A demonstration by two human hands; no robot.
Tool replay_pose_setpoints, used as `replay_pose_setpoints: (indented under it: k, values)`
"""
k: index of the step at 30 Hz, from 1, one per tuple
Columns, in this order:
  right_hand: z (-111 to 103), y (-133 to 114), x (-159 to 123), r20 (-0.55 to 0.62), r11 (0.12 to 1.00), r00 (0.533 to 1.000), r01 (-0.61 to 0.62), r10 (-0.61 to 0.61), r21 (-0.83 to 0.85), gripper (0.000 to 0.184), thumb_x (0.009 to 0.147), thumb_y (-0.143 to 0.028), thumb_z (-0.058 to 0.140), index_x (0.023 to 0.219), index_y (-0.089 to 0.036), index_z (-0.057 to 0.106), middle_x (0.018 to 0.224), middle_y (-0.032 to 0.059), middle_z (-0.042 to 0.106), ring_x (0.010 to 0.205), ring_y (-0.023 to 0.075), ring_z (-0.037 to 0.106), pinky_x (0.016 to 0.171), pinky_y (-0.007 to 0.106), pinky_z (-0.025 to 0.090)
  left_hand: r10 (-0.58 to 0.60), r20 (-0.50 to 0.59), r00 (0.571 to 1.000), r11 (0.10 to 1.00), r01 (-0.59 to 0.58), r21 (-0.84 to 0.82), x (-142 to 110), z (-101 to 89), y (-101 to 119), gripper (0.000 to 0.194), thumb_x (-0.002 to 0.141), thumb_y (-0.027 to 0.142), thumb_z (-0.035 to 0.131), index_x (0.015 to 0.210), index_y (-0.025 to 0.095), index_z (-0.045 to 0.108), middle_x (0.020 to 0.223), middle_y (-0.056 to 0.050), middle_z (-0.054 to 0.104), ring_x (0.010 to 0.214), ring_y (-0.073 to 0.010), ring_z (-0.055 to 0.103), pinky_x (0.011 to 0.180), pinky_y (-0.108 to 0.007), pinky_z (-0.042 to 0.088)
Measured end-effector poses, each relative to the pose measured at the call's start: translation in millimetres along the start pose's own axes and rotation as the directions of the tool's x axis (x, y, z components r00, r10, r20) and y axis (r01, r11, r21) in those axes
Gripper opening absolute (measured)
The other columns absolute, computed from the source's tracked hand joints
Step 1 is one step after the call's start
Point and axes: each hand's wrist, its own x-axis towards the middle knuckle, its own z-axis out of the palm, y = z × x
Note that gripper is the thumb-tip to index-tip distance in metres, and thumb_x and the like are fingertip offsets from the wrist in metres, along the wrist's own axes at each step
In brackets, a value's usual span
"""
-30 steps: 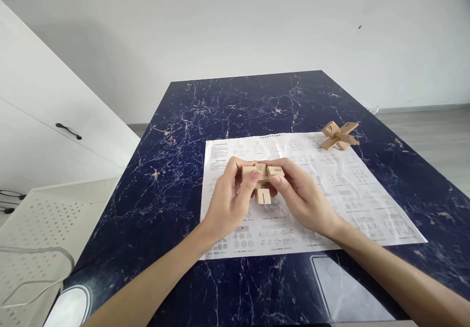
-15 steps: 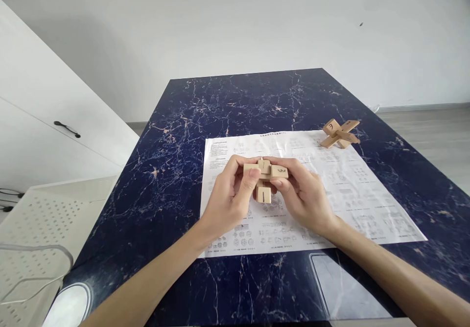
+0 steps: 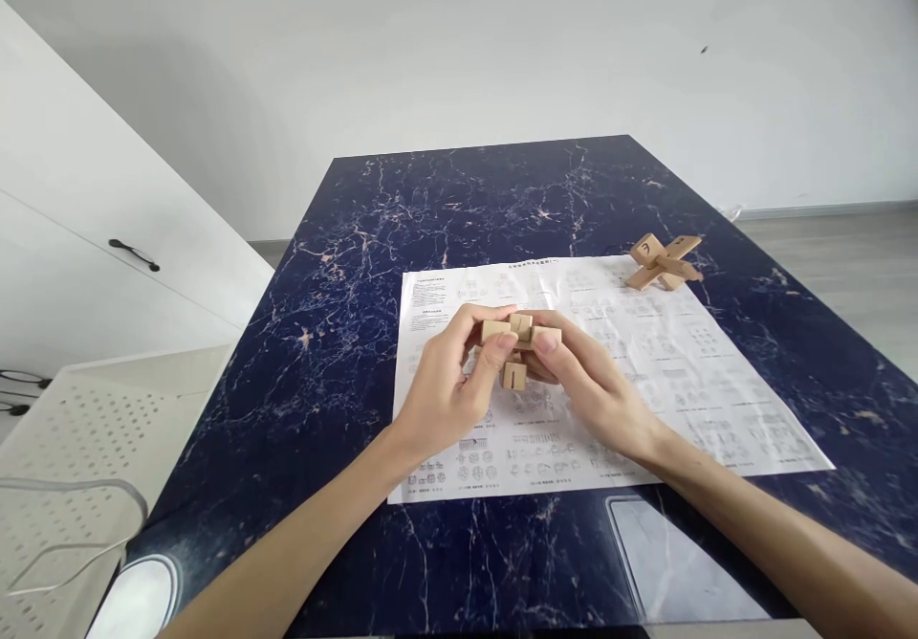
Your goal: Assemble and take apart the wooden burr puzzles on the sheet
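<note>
Between my two hands is a wooden interlocking puzzle made of pale blocks, with a dark stroke marked on the end facing me. My left hand is closed on its left side, thumb over the front of a block. On the other side my right hand grips it too, thumb pressed on the right block. Fingers behind hide part of the pieces. Beneath the hands lies a white printed sheet with rows of small puzzle diagrams.
A second assembled wooden puzzle with a marked block rests at the sheet's far right corner. The dark blue marbled table meets a white wall behind. To the left stand a white cabinet and a perforated white panel with cables.
My right thumb has moved up onto the right block, covering its marking. The held puzzle has tilted slightly, and a lower piece now shows beside the front block.
</note>
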Motion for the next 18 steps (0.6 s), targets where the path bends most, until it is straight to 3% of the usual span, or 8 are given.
replay_pose_setpoints:
  k: [9,18]
  values:
    - [-4.6,5.4,-1.2,0.019,0.997,1.0,0.025,-0.024,-0.07,0.047,0.112,-0.053,0.045,0.143,-0.02,0.06,0.088,0.0039,0.062,0.079,0.0199,0.058,0.077,0.037,0.055,-0.068,0.022,0.997,0.994,0.07,-0.083,0.0,-0.7,2.1,0.027,0.108,0.045,0.057,0.121,0.021,0.062,0.126,-0.012,0.074,0.11,-0.0219,0.074,0.088,-0.034,0.06]
    - [-4.8,8.1,0.8,0.018,0.995,0.999,0.05,-0.049,-0.092,0.047,0.112,-0.052,0.046,0.145,-0.02,0.058,0.1,0.0077,0.068,0.088,0.0222,0.063,0.083,0.041,0.056,-0.074,0.016,0.997,0.995,0.075,-0.071,-0.6,0.6,0.6,0.028,0.109,0.043,0.056,0.125,0.02,0.061,0.131,-0.013,0.073,0.116,-0.0239,0.073,0.09,-0.037,0.06]
